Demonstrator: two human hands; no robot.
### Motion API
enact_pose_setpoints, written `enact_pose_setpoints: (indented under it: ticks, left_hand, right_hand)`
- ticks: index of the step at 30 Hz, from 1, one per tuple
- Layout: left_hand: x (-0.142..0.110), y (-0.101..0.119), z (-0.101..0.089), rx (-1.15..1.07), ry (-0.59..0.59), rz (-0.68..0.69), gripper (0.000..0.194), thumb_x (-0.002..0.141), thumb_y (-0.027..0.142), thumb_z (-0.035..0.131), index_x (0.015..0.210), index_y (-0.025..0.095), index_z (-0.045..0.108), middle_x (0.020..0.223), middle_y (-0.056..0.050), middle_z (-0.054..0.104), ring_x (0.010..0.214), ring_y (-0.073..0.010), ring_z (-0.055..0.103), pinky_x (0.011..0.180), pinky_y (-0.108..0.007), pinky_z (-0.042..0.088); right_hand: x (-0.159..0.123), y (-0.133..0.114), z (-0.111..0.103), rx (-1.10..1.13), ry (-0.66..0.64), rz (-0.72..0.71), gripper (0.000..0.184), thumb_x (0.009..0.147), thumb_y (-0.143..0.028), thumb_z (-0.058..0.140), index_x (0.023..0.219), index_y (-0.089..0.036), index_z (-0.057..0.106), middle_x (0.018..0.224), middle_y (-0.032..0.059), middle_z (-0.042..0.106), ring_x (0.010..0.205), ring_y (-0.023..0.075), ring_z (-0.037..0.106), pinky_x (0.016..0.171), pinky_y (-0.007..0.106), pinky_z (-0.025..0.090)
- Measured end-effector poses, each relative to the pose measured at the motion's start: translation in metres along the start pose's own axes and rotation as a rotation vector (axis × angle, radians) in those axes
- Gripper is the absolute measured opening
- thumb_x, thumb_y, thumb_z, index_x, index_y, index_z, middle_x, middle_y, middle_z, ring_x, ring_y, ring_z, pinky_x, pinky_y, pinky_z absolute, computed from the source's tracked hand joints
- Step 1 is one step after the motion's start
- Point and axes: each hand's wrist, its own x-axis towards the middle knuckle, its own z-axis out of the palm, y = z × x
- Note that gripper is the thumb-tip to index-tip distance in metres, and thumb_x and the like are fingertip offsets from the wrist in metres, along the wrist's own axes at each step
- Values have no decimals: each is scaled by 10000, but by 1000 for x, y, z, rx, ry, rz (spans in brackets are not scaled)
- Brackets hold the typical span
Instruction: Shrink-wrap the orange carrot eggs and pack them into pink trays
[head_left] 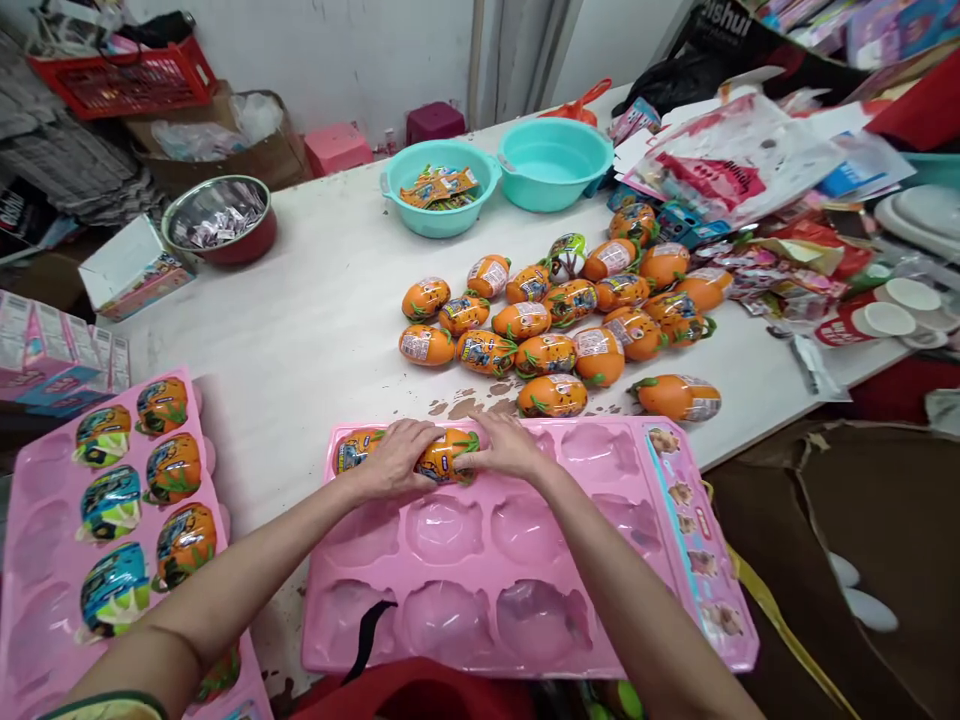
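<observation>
A pink plastic tray [450, 553] with egg-shaped hollows lies in front of me. In its back row sit two orange toy eggs with green leafy ends: one orange egg [352, 452] in the left corner hollow, another orange egg [448, 456] in the hollow beside it. My left hand [401, 455] curls over the left part of the second egg, partly covering both eggs. My right hand [504, 445] has its thumb against that egg's right end, and its other fingers reach to the tray's back edge. The tray's other visible hollows hold nothing.
Several loose orange eggs [544, 355] lie behind the tray. A second pink tray [45, 470] at left holds orange and blue eggs. Farther back stand a turquoise basin [439, 222] with packets, another turquoise basin [555, 190] and a metal bowl [251, 245]. Packaging [742, 170] crowds the right.
</observation>
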Motion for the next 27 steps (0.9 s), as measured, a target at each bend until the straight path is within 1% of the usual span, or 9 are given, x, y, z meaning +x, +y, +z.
enact_pose_setpoints:
  ticks: [3,5,10,13,16,18,20,24,27]
  left_hand:
    - [4,-2,-11,11,-135,24,697,769,465,746,1392,275,498,1337,-100,595,1228,-318,502,1067,-442,344]
    - [4,-5,-10,26,-176,-28,762,771,546,735,1438,292,469,1448,-110,524,1335,-351,427,1130,-486,273]
    - [1,-14,-5,27,-255,-238,849,795,651,658,1527,394,313,1662,-83,184,1513,-399,116,1176,-631,31]
    - [15,-16,-19,-87,-360,-300,887,795,694,606,1536,308,310,1610,-144,317,1474,-407,257,1167,-615,141]
    - [31,-18,-36,-154,-432,-334,918,694,712,684,1439,218,475,1431,-174,555,1295,-411,511,1077,-485,372]
    - [36,-21,-40,-152,-435,-306,832,660,668,736,1346,233,558,1331,-134,634,1187,-365,593,995,-401,447]
    - [35,-24,-38,-113,-411,-300,716,664,600,763,1270,261,589,1250,-97,669,1115,-328,622,936,-366,470]
    - [22,-24,-25,50,-345,-347,518,645,434,819,1075,223,622,1094,-130,681,1079,-376,598,909,-433,454]
    - [13,-15,-18,145,-302,-346,476,696,430,787,1081,212,610,1085,-150,665,1115,-398,562,954,-487,409]
  right_hand:
    - [20,3,-14,-86,-207,44,915,509,-724,807,1237,-197,633,1246,151,649,1195,395,554,991,467,425]
    - [29,0,-17,-64,-281,80,829,483,-677,842,1140,-205,665,1107,113,701,1065,356,624,884,402,473]
    - [32,-5,-11,12,-265,131,813,443,-489,925,1132,-189,615,1068,84,698,949,288,638,756,320,468]
    - [30,-1,-4,23,-210,134,672,484,-366,927,1052,-190,615,1010,55,695,908,249,630,703,281,438]
    - [29,3,3,20,-143,160,548,524,-313,914,967,-191,616,900,18,683,838,215,617,648,257,390]
    - [26,5,5,25,-106,153,542,518,-337,918,943,-192,614,855,2,670,806,205,606,629,253,367]
    - [23,4,5,48,-80,108,563,509,-381,919,943,-193,613,852,-4,664,802,203,600,629,255,360]
    - [14,1,3,123,-83,23,625,497,-448,917,988,-202,617,918,0,675,847,210,603,655,259,374]
    - [11,0,10,-22,-73,1,615,472,-468,929,939,-192,639,948,40,673,896,256,599,703,295,391]
